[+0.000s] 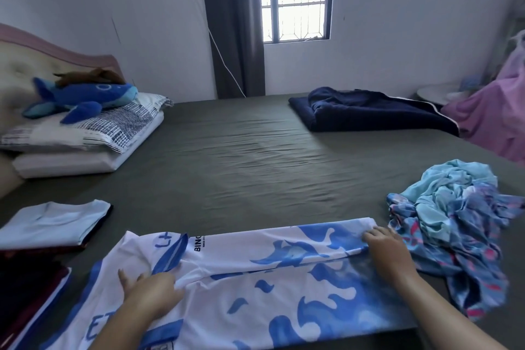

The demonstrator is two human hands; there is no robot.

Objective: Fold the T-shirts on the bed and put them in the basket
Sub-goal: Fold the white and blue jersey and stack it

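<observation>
A white T-shirt with blue wave patterns (255, 287) lies flat across the near edge of the bed, its far side folded over along its length. My left hand (150, 293) pinches the folded edge near the collar end. My right hand (386, 250) grips the folded edge at the hem end. A crumpled heap of light blue and patterned T-shirts (454, 221) lies just right of my right hand. A folded pale blue T-shirt (54, 221) sits at the left on a stack of dark folded clothes (25, 284). No basket is in view.
The bed's grey sheet (241, 156) stretches ahead. Pillows (85, 133) with a blue plush whale (82, 96) lie at the far left by the headboard. A folded navy blanket (369, 113) sits far right, pink fabric (494, 119) beyond it.
</observation>
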